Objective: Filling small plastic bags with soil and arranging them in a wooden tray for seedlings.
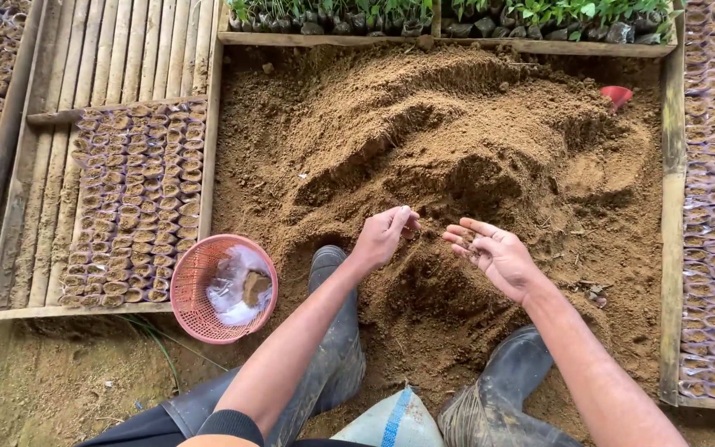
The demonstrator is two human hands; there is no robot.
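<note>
Brown loose soil [457,141] fills a wooden-edged bed [672,207], with open room at twelve o'clock of both hands. Left hand [386,233] is loosely curled, fingertips pinched, contents unclear; right hand [496,252] lies open, palm up, empty. At nine o'clock a pink basket [188,302] holds clear bags [237,285]; beyond, rows of filled small bags [138,199] sit on bamboo slats [126,50].
</note>
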